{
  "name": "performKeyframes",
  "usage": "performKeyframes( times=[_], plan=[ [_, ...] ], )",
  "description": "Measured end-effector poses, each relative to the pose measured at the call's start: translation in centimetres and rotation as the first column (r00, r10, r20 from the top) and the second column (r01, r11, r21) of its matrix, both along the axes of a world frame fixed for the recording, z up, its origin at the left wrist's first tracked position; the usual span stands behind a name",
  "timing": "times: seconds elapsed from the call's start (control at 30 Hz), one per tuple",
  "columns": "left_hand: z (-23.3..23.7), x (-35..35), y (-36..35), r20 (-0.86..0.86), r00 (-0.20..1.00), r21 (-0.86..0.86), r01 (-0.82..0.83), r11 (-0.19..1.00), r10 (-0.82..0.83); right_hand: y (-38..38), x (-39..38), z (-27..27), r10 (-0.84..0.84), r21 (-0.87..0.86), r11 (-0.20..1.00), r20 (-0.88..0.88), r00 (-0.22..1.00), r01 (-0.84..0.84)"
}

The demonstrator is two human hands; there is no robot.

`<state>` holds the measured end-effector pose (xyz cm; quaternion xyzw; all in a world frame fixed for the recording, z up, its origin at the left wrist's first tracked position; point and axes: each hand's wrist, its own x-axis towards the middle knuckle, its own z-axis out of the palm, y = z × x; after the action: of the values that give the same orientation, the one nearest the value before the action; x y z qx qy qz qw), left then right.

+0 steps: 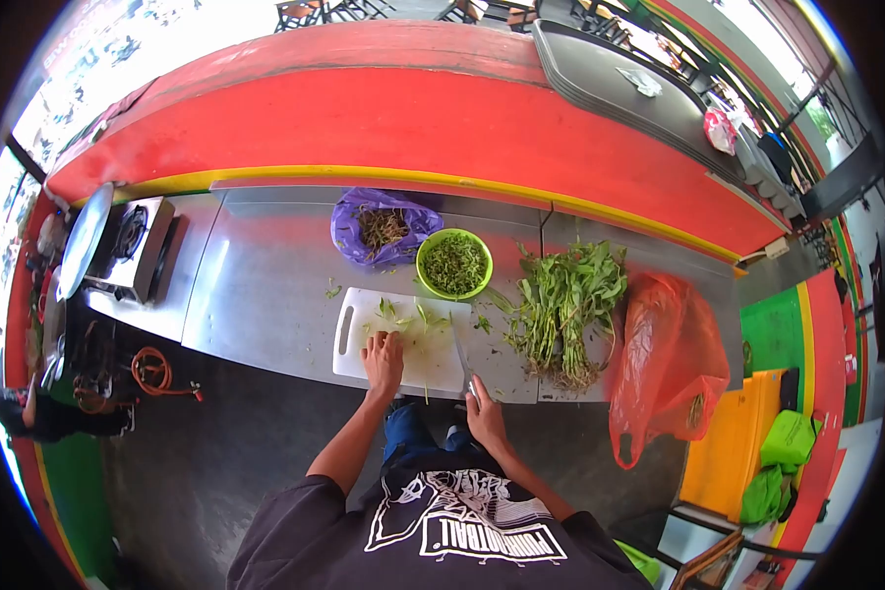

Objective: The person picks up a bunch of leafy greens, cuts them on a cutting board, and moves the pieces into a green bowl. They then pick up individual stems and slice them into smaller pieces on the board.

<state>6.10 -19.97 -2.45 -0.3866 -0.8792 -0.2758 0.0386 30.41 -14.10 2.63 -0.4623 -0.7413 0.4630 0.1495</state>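
My left hand (383, 362) rests palm down on the white cutting board (347, 362), its fingers slightly bent and a little apart. Just beyond its fingertips lie a few loose leaf pieces (391, 313). My right hand (485, 411) is closed round the handle of a knife (462, 346), whose blade points away from me over the board's right side. A thin stem hangs over the board's near edge. Behind the board stands a lime-green bowl (489, 267) filled with chopped greens (452, 264).
A purple bag (349, 231) holds brownish roots or stems. Right of the board lie a bunch of leafy greens with roots (565, 305) and a red plastic bag (664, 354). A gas stove (133, 241) stands at the left; trays (619, 88) lie on the red ledge.
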Motion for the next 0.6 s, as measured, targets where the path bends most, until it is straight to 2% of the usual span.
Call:
performKeyframes(
  times=[0.07,0.13,0.23,0.33,0.43,0.5,0.6],
  plan=[
    [-0.9,-1.1,-0.2,0.011,0.996,-0.034,0.084,0.996,-0.084,-0.7,-1.9,-0.3,-0.014,0.054,0.998,0.013,1.000,0.013],
    [-1.2,-2.0,-0.7,0.037,0.983,-0.047,0.184,0.982,-0.182,-1.6,-3.9,-0.8,-0.050,0.088,0.995,-0.045,0.998,0.054],
    [-1.0,-2.8,-1.5,0.060,0.953,-0.005,0.298,0.955,-0.297,-2.8,-6.8,-0.9,-0.102,0.003,0.995,0.004,0.995,0.102],
    [-0.6,-3.7,-2.6,0.111,0.914,-0.030,0.396,0.918,-0.391,-3.8,-9.1,-1.0,-0.132,0.025,0.991,0.012,0.991,0.131],
    [-0.3,-4.8,-3.9,0.100,0.883,-0.002,0.460,0.888,-0.458,-4.9,-10.3,-1.4,-0.174,-0.026,0.984,0.024,0.985,0.174],
    [0.3,-5.6,-4.8,0.120,0.864,0.031,0.490,0.871,-0.489,-5.3,-11.2,-1.6,-0.164,0.130,0.977,-0.055,0.985,0.170],
    [0.8,-6.6,-5.9,0.142,0.849,0.073,0.503,0.861,-0.509,-5.9,-12.1,-1.3,-0.201,0.076,0.976,-0.072,0.977,0.206]
  ],
)
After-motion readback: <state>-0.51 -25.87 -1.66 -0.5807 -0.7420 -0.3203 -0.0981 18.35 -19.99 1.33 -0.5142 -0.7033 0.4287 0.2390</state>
